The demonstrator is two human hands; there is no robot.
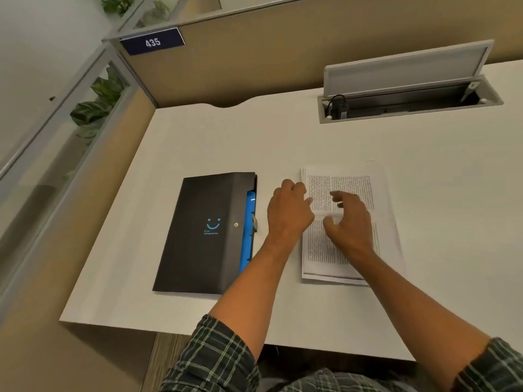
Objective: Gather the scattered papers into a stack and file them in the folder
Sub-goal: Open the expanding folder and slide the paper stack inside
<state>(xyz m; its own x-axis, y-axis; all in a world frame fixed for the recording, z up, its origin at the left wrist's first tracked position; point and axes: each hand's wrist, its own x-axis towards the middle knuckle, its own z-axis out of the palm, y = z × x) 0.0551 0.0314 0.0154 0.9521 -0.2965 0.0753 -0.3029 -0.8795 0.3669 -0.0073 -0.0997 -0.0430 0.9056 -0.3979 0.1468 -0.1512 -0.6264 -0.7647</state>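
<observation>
Papers [351, 222] stacked, print unreadable | left hand [288, 213] grip at edge unclear | right hand [349, 222] loosely curled, empty

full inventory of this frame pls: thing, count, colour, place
papers: one loose stack, count unclear, white with black print, desk right of centre
folder: 1, black with blue smiley and blue inner pockets, left of the papers, lying flat
desk: 1, white
cable box: 1, grey, lid raised, far right of desk, black cable inside
partition: beige, behind and left of desk
number sign: 1, dark blue, reads 435, on partition top
plants: green, behind glass at left
left hand: fingers curled, at the papers' left edge
right hand: fingers bent, over the papers
sleeves: 2, dark plaid
</observation>
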